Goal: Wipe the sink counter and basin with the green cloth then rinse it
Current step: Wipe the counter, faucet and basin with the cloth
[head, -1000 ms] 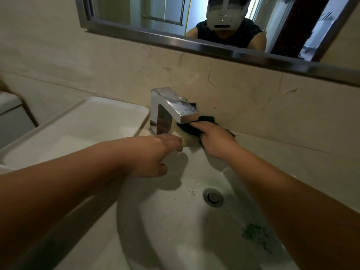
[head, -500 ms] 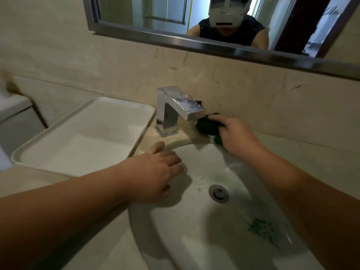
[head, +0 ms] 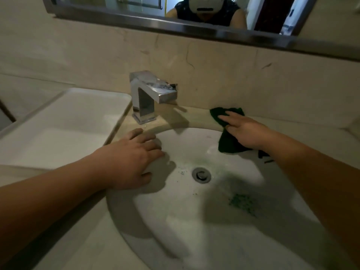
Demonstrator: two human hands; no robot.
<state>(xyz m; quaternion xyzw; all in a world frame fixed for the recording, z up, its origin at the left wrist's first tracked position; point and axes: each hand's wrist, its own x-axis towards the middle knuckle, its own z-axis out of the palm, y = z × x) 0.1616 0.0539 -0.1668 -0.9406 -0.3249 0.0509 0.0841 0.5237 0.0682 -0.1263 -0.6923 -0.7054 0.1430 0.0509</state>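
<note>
Your right hand [head: 245,131] presses flat-fingered on the crumpled dark green cloth [head: 228,141] at right of centre; your left hand [head: 134,158] rests relaxed on the basin [head: 194,221] rim.

The right hand [head: 245,131] presses the green cloth [head: 228,144] with flat fingers onto the table [head: 194,115] at the far right rim of the basin [head: 185,221], and the cloth's lower part drapes into the bowl. The left hand [head: 130,158] rests on the left rim, near the chrome faucet [head: 148,94]. Green specks lie around the drain [head: 201,174].
</note>
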